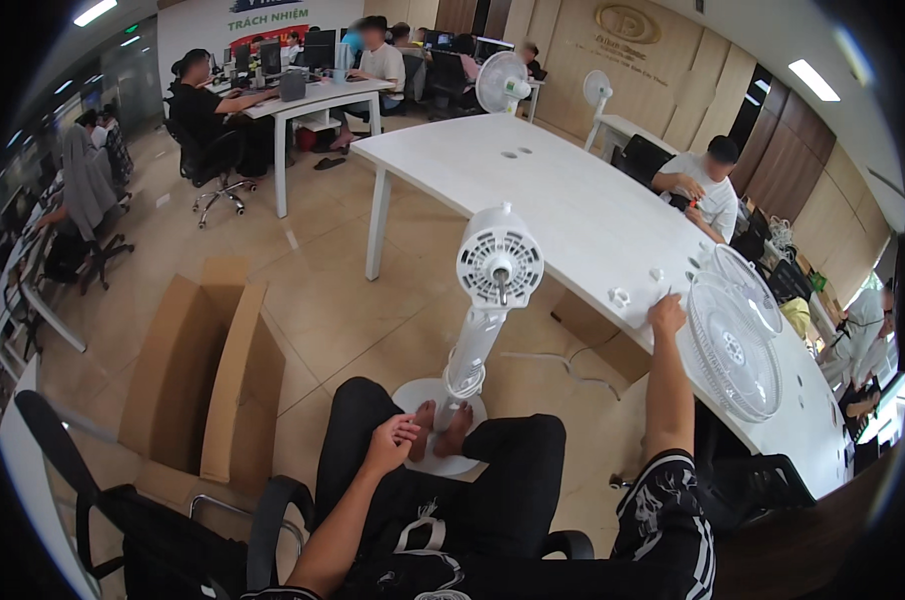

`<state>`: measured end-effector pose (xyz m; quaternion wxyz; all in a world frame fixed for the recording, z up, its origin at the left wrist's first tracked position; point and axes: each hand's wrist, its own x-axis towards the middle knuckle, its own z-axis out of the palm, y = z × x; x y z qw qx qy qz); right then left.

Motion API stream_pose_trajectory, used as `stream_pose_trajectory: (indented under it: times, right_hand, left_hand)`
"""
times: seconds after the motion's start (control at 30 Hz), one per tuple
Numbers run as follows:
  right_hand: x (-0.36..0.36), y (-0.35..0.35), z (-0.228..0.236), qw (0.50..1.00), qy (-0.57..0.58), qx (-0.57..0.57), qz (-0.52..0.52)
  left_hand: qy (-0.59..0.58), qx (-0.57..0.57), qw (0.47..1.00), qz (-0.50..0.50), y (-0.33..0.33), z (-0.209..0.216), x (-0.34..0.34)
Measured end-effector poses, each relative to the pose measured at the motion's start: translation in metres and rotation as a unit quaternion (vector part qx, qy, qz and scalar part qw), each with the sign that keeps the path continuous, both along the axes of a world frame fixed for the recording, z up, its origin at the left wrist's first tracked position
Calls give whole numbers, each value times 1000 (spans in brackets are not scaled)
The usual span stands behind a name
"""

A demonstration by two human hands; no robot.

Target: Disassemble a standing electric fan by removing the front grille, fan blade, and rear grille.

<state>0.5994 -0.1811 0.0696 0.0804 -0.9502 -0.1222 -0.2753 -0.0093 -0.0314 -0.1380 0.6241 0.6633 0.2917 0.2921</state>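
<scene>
Between my knees a white stand fan without its blades or grille stands upright, its round motor housing (500, 262) facing me with a bare metal shaft. Its round white base (410, 396) is on the floor, under my bare feet. My left hand (393, 443) hangs over my left thigh beside the stand, fingers loosely bent and nothing visible in them. At the table's near edge, my right hand (667, 314) has its fingers pinched together; what they hold, if anything, is too small to tell. A small white plastic part (620, 298) lies just left of it.
Right of my hand, a white fan grille (733, 345) lies on the white table (563, 205), another behind it. An open cardboard box (235, 385) stands on the floor at left. A person in white (708, 185) sits across the table. Assembled fans (501, 82) stand farther back.
</scene>
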Motion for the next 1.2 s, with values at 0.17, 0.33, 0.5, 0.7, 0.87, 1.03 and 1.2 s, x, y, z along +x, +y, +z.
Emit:
stream_pose_trajectory:
  times: [0.17, 0.33, 0.5, 0.7, 0.87, 1.03, 1.2]
  right_hand:
    - [-78, -18, 71, 991, -58, 102, 66]
    - [-258, -59, 97, 752, 234, 490, 372]
    - [-410, -69, 61, 605, 402, 533, 434]
    - [-467, -61, 12, 591, 438, 495, 462]
    - [-415, -28, 29, 676, 435, 352, 480]
    - [-312, 46, 25, 707, 314, 374, 512]
    - [-295, 125, -12, 645, 390, 285, 592]
  left_hand:
    - [-28, 3, 999, 17, -23, 14, 1]
    - [-74, -68, 994, 31, -38, 55, 10]
    - [-88, -123, 985, -81, -68, 186, 45]
    - [-98, -116, 966, -209, -76, 228, 54]
    - [-80, -185, 963, -181, -52, 221, 33]
    - [-1, -167, 977, -133, -36, 243, 12]
    - [1, -134, 987, -90, -31, 234, 3]
